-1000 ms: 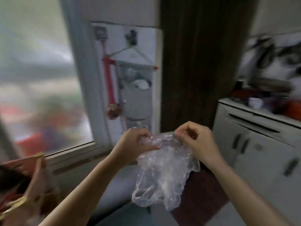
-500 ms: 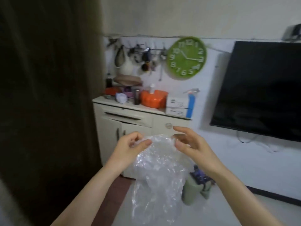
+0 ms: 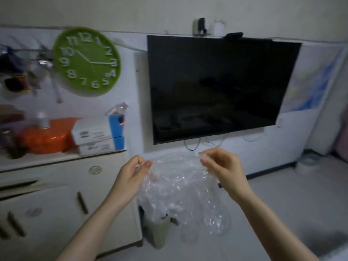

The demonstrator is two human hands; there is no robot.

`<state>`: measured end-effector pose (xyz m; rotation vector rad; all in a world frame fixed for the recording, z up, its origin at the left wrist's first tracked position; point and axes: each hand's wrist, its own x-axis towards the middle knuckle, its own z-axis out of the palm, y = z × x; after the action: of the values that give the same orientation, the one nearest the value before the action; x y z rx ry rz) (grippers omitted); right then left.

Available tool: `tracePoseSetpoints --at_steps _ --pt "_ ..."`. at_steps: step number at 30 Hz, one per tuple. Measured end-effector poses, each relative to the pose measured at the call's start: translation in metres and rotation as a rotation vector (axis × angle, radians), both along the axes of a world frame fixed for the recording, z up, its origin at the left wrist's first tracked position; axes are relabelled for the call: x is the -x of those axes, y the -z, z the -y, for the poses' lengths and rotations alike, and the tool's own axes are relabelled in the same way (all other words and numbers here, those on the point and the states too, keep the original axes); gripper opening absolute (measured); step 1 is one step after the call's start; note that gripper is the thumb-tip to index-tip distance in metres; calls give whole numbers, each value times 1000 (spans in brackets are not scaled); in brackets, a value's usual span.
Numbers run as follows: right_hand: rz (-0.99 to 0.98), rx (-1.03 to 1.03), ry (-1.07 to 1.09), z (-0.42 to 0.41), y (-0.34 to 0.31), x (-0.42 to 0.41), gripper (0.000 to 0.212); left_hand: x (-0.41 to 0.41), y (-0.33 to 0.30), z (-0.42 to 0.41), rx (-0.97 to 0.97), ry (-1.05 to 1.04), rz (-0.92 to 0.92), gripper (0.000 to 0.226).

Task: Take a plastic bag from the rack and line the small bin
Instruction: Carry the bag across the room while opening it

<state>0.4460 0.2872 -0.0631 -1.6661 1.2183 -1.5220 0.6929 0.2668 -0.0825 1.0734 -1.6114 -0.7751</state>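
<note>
Pinching the rim of a clear plastic bag (image 3: 178,187), the left hand (image 3: 131,176) and right hand (image 3: 224,168) hold its mouth spread between them; the bag hangs crumpled at chest height. Below it, on the pale floor (image 3: 282,204), stands a small greenish bin (image 3: 156,234) beside a white cabinet (image 3: 62,204). Behind, a dark television (image 3: 216,87) and green clock (image 3: 86,61) hang on the wall.
</note>
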Motion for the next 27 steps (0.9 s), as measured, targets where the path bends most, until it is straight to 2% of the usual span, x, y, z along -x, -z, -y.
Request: tracePoseSetpoints --at_steps 5,8,12,14,15,17,19,23,27 --pt "-163 33 261 58 -8 39 2 30 -2 104 4 197 141 35" --pt "-195 62 376 86 -12 62 5 64 -14 159 17 328 229 39" --pt "-274 27 426 117 -13 92 7 146 -37 199 198 473 306 70" --pt "-257 23 455 134 -12 110 10 189 -40 214 221 558 375 68" --pt "-226 20 474 142 -11 120 14 209 -39 223 215 581 387 60" --pt "-138 23 513 157 -7 146 28 243 -35 243 205 598 345 38" --pt "-51 7 500 170 -1 179 42 276 -28 271 190 591 239 27" --pt "-82 -192 313 196 13 261 74 350 -24 330 109 591 115 35" --pt "-105 -222 264 241 12 339 71 439 -33 387 33 666 54 32"
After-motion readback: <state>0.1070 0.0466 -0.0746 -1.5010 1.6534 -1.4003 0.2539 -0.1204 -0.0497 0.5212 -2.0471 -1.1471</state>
